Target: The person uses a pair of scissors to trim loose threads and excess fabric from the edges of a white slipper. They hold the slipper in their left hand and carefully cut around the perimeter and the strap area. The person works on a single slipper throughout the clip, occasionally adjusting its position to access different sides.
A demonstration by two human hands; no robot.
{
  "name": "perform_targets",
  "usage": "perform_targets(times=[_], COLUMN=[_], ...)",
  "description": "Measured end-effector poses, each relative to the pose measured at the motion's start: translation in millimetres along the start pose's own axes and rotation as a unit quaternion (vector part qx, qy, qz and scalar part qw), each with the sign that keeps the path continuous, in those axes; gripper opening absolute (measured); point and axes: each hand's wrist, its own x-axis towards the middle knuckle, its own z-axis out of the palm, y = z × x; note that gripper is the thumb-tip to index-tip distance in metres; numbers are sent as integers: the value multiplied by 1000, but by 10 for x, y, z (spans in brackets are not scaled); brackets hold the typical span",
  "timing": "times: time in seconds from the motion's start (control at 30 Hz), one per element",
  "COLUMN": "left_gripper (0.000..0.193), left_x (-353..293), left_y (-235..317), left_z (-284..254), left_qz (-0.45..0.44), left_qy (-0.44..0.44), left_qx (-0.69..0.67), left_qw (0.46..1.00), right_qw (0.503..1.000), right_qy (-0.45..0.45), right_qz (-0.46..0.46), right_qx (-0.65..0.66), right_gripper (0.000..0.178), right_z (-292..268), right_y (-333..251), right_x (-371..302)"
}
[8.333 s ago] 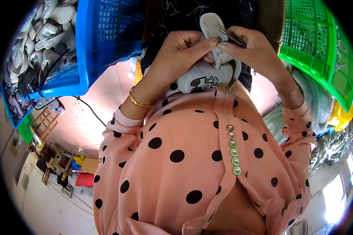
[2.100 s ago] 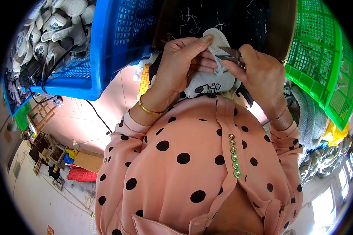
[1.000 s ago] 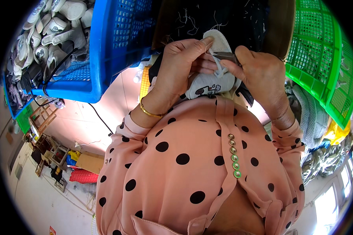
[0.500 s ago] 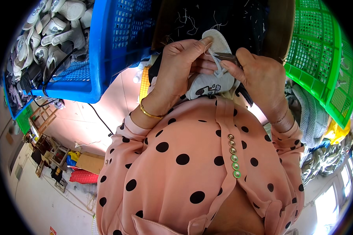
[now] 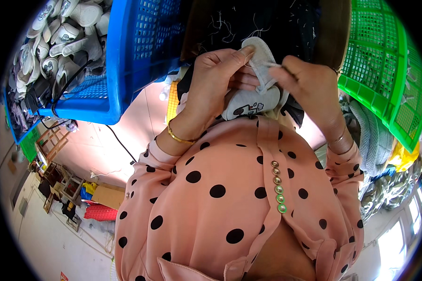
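A small white slipper (image 5: 241, 104) with a dark cartoon print on its upper is held near my chest, its pale inner sole (image 5: 262, 49) pointing away from me. My left hand (image 5: 220, 72) is closed on it, thumb pressed on the sole's edge and fingers beneath. A loose thread shows by that thumb. Close at the slipper's right edge is my right hand (image 5: 309, 86), blurred by motion, its fingers closed around a small cutting tool (image 5: 273, 64) that looks like thread snips. The blade is smeared and lies over the sole; its handle is mostly hidden.
Beyond the slipper lies dark cloth (image 5: 276, 21) with thread scraps. A blue plastic basket (image 5: 115, 70) stands left, near piled white slippers (image 5: 65, 33). On the right is a green basket (image 5: 375, 89), with grey material (image 5: 368, 131) below it. A black cable (image 5: 122, 143) hangs at left.
My right hand has shifted slightly right and turned, drawing the tool off the pale strip. That strip, raised before, now lies flatter along the sole. My left hand keeps its hold.
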Motion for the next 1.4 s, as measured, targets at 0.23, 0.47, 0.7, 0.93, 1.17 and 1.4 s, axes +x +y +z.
perform_targets(times=[0.23, 0.47, 0.7, 0.93, 1.17, 1.4], left_gripper=[29, 21, 9, 22, 13, 16], left_x=[48, 17, 360, 236, 277, 203], left_y=[51, 46, 161, 164, 134, 171], left_z=[37, -5, -370, -5, -18, 1], left_qz=[-2, 181, 480, 106, 42, 40], left_qy=[-67, -93, 137, -105, -69, -66], left_qx=[23, 262, 548, 212, 36, 32], left_qw=[998, 943, 671, 966, 996, 996], right_qw=[887, 795, 775, 826, 987, 978], right_qy=[-56, -88, -103, -27, 144, 141], right_qz=[133, 191, 200, 182, -19, -96], right_qx=[439, 569, 591, 532, 68, -117], right_gripper=[37, 34, 33, 32, 37, 42], right_z=[187, 213, 171, 184, 68, -21], right_y=[241, 201, 274, 139, 288, 231], right_x=[105, 139, 141, 161, -1, 31])
